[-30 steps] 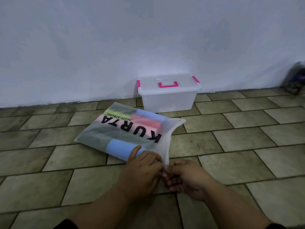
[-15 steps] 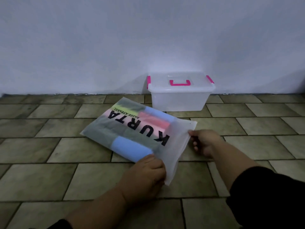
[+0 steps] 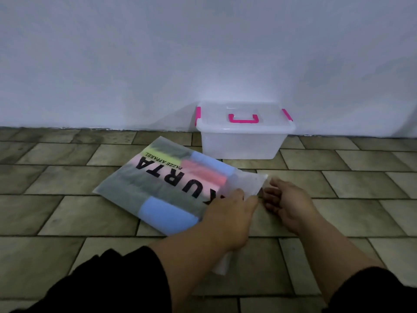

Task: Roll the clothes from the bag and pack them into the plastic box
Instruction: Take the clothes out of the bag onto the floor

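A frosted plastic bag (image 3: 162, 184) printed "KURTA" lies flat on the tiled floor, with folded clothes in blue, pink, yellow and grey showing through it. My left hand (image 3: 230, 213) rests on the bag's near right end and pinches its edge. My right hand (image 3: 286, 199) pinches the same open edge just to the right, near the bag's far right corner. Behind the bag, against the wall, stands the clear plastic box (image 3: 243, 141) with its lid on, pink handle (image 3: 243, 118) and pink side clips.
A white wall (image 3: 203, 53) rises directly behind the box. Brown floor tiles (image 3: 338, 184) stretch to both sides of the bag.
My right hand has come back along the bag's edge toward my left hand. My left hand has shifted up along that edge, so both hands now meet there.
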The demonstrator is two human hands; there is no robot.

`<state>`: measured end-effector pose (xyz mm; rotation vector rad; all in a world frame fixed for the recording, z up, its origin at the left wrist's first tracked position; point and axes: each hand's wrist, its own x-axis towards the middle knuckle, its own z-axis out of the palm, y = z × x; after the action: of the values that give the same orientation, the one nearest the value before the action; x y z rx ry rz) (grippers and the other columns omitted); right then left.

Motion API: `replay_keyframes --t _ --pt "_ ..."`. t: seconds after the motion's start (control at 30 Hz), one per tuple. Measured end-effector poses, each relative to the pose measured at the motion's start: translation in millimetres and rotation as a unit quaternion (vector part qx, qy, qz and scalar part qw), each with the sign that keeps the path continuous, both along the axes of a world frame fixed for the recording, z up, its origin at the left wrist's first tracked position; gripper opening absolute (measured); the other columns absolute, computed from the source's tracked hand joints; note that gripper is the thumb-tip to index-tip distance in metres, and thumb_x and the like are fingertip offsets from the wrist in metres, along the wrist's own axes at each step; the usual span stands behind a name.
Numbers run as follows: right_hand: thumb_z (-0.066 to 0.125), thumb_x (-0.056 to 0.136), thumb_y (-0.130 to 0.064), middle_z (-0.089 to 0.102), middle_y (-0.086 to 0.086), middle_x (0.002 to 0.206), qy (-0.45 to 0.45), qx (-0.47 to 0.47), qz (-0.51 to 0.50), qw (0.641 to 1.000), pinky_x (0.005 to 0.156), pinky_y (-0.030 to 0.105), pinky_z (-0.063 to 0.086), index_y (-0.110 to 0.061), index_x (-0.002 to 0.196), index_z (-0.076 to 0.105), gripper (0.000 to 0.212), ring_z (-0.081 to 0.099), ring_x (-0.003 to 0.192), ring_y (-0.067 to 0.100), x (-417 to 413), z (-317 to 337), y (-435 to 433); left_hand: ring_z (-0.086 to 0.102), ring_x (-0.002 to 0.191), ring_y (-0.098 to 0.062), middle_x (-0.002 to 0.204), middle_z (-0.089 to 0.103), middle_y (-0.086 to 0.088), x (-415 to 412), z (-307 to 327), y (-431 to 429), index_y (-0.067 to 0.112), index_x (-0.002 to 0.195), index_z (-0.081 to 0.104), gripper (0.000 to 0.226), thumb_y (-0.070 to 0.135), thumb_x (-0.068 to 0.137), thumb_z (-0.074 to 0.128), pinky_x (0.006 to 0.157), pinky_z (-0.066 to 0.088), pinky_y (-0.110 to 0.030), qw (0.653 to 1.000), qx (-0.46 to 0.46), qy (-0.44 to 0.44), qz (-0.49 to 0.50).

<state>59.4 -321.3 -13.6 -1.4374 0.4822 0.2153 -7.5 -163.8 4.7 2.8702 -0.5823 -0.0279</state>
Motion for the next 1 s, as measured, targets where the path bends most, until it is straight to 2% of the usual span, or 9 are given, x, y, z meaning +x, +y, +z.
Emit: replay_keyframes --t 0.13,0.23,0.33,0.4,0.53,0.6,0.7,0.9,1.0 --pt "0.058 0.091 -0.024 0.068 0.007 0.079 0.001 0.000 0.069 0.998 0.054 0.029 0.048 -0.010 0.094 0.062 0.014 0.064 0.061 0.018 -41 5 -9 0.054 0.099 -0.018 0.123 0.044 -0.001 31 11 26 0.037 0.134 0.032 0.070 0.013 0.077 0.066 0.067 0.042 -0.023 0.977 -0.144 0.146 0.053" --pt "0.059 0.090 -0.029 0.072 0.009 0.077 0.042 -0.014 0.170 0.984 0.053 0.027 0.049 -0.011 0.093 0.062 0.019 0.067 0.061 0.020 -62 10 7 0.055 0.092 -0.011 0.109 0.054 0.008 45 29 69 0.043 0.125 0.044 0.064 0.011 0.076 0.070 0.065 0.048 -0.027 0.910 -0.307 0.249 0.127" --pt "0.063 0.083 -0.050 0.074 0.010 0.082 0.071 -0.048 0.238 0.967 0.053 0.030 0.052 -0.015 0.103 0.058 0.041 0.068 0.062 0.024 -68 12 44 0.056 0.092 -0.019 0.104 0.054 -0.002 45 30 93 0.034 0.114 0.059 0.053 -0.004 0.077 0.067 0.080 0.049 -0.033 0.810 -0.469 0.301 0.184" --pt "0.062 0.079 -0.059 0.074 0.010 0.082 0.061 -0.058 0.245 0.966 0.053 0.031 0.053 -0.018 0.104 0.059 0.048 0.069 0.063 0.024 -67 12 71 0.056 0.095 -0.021 0.105 0.054 -0.005 41 26 96 0.032 0.112 0.062 0.051 -0.005 0.077 0.066 0.086 0.050 -0.037 0.783 -0.502 0.311 0.195" --pt "0.058 0.088 -0.044 0.073 0.008 0.080 0.016 -0.090 0.222 0.971 0.057 0.037 0.057 -0.020 0.094 0.065 0.026 0.071 0.066 0.026 -63 12 99 0.057 0.092 -0.014 0.103 0.056 0.006 35 21 93 0.048 0.102 0.060 0.049 0.007 0.077 0.069 0.085 0.052 -0.036 0.853 -0.443 0.207 0.184" --pt "0.053 0.093 -0.031 0.073 0.008 0.074 0.007 -0.120 0.209 0.971 0.057 0.037 0.058 -0.018 0.086 0.066 0.020 0.070 0.063 0.026 -59 13 101 0.057 0.081 -0.008 0.099 0.054 0.013 36 26 92 0.054 0.094 0.057 0.048 0.011 0.075 0.067 0.070 0.048 -0.024 0.919 -0.345 0.117 0.149" --pt "0.052 0.091 -0.023 0.071 0.007 0.069 0.004 -0.166 0.215 0.962 0.050 0.031 0.057 -0.017 0.079 0.066 0.019 0.069 0.057 0.024 -58 13 86 0.048 0.084 -0.008 0.094 0.042 0.014 42 43 93 0.045 0.098 0.061 0.043 0.009 0.074 0.059 0.068 0.038 -0.023 0.971 -0.210 0.031 0.105" --pt "0.052 0.087 -0.011 0.069 0.012 0.060 0.017 -0.270 0.206 0.940 0.042 0.024 0.049 -0.004 0.078 0.067 0.018 0.061 0.044 0.019 -43 14 19 0.052 0.097 -0.015 0.110 0.046 0.007 52 68 100 0.040 0.108 0.066 0.039 0.014 0.080 0.056 0.084 0.044 -0.031 0.994 -0.073 -0.018 0.082" --pt "0.060 0.083 -0.015 0.070 0.007 0.070 -0.031 -0.394 0.156 0.905 0.054 0.027 0.049 -0.011 0.079 0.065 0.007 0.064 0.059 0.019 -24 18 2 0.051 0.107 -0.021 0.122 0.044 0.003 55 51 79 0.042 0.115 0.060 0.033 0.026 0.086 0.057 0.095 0.037 -0.038 0.997 0.058 -0.041 0.032"
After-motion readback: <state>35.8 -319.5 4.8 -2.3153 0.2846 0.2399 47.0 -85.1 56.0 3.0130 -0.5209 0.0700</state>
